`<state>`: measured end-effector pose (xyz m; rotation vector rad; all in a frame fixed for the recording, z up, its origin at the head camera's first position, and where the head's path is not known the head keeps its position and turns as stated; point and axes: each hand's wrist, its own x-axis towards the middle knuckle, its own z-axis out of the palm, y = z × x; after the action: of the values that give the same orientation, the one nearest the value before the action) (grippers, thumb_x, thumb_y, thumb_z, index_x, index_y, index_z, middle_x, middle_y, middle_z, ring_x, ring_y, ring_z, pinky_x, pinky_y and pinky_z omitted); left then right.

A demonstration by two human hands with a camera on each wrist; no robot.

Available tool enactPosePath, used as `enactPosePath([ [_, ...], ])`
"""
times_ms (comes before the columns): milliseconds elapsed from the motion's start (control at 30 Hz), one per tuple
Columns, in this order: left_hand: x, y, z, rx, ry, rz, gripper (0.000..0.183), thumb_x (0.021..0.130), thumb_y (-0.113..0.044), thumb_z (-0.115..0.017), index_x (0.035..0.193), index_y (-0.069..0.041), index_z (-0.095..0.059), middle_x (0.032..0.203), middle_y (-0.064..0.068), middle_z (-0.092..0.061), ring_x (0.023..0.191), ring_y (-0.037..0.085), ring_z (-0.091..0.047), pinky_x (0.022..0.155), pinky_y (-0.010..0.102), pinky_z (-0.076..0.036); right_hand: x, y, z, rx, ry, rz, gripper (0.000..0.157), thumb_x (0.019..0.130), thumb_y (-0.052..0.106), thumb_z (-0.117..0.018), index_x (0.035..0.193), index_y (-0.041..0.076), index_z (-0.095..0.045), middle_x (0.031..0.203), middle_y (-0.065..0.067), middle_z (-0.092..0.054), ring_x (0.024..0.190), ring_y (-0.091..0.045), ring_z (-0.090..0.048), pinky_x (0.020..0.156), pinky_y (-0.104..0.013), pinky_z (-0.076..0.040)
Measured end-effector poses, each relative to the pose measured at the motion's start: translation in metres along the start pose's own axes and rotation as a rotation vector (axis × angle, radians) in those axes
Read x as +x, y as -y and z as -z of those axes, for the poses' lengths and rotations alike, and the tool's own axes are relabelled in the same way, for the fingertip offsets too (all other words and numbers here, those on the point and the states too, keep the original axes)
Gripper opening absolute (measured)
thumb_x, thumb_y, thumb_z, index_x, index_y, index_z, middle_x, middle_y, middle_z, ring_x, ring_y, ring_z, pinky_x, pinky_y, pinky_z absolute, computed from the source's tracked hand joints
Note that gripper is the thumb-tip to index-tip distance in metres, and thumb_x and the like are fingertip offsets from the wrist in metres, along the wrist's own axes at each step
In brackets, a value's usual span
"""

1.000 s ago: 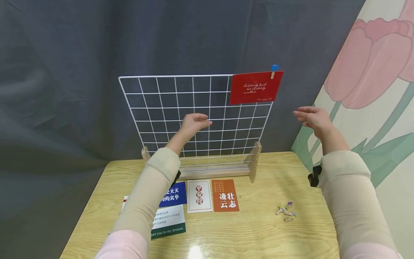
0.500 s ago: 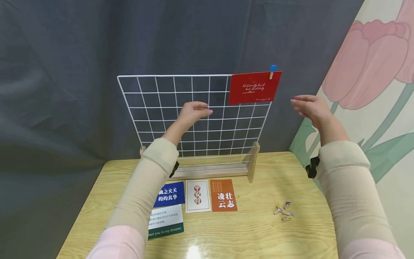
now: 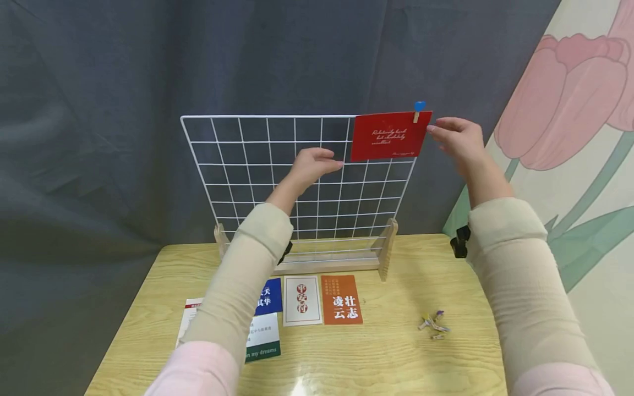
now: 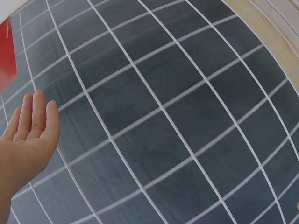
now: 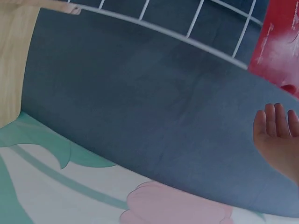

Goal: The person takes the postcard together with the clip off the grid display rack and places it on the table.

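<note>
A red card (image 3: 386,137) with white script hangs at the top right corner of a white wire grid (image 3: 322,181). A small wooden clothespin with a blue heart (image 3: 419,106) clips the card's upper right part to the grid. My right hand (image 3: 460,137) is at the card's right edge, fingertips close to it, holding nothing. In front of the grid, left of the card, my left hand (image 3: 314,168) is raised with its fingers extended and nothing in them. The left wrist view shows the left palm (image 4: 35,144) beside the grid wires; the red card's corner (image 4: 7,56) is near.
The grid stands in a wooden base (image 3: 327,265) on the table. Before it lie an orange card (image 3: 342,300), a white card (image 3: 302,301), a blue card (image 3: 272,297) and a green-and-white card (image 3: 263,336). Several small clothespins (image 3: 433,324) lie at right. A dark curtain (image 3: 277,55) hangs behind.
My right hand has moved up and left to the red card's right edge. My left hand has risen and shifted right in front of the grid.
</note>
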<state>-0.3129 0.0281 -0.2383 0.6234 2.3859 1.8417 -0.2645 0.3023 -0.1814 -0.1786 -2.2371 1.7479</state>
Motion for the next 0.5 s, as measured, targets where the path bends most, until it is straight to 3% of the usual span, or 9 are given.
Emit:
enactPosePath([
  [100,0.002,-0.003,-0.007,-0.015,-0.006,-0.01,0.043,0.077,-0.015,-0.064,0.114,0.002,-0.052,0.108,0.012,-0.056,0.096,0.018,-0.054,0.082,0.027,-0.043,0.001,0.005,-0.006,0.015,-0.014,0.002,0.062,0.071,0.037,-0.064,0.124,0.011,-0.046,0.121,-0.004,-0.043,0.106,-0.017,-0.04,0.098,-0.033,-0.027],
  [267,0.006,-0.004,-0.014,-0.004,-0.017,-0.015,0.043,0.077,-0.015,-0.064,0.114,0.004,-0.051,0.106,0.012,-0.057,0.093,0.018,-0.055,0.08,0.027,-0.044,0.005,0.012,-0.012,0.071,-0.029,0.001,0.05,0.072,0.033,-0.066,0.115,0.011,-0.054,0.104,0.0,-0.051,0.094,-0.011,-0.041,0.097,-0.035,-0.028],
  [500,0.005,-0.004,-0.019,-0.005,-0.026,-0.004,0.042,0.078,-0.016,-0.064,0.113,0.003,-0.052,0.107,0.012,-0.057,0.094,0.019,-0.054,0.079,0.027,-0.044,0.011,0.02,-0.018,0.078,-0.026,0.004,0.047,0.073,0.031,-0.066,0.113,0.01,-0.056,0.104,0.001,-0.05,0.099,-0.011,-0.038,0.096,-0.035,-0.028],
])
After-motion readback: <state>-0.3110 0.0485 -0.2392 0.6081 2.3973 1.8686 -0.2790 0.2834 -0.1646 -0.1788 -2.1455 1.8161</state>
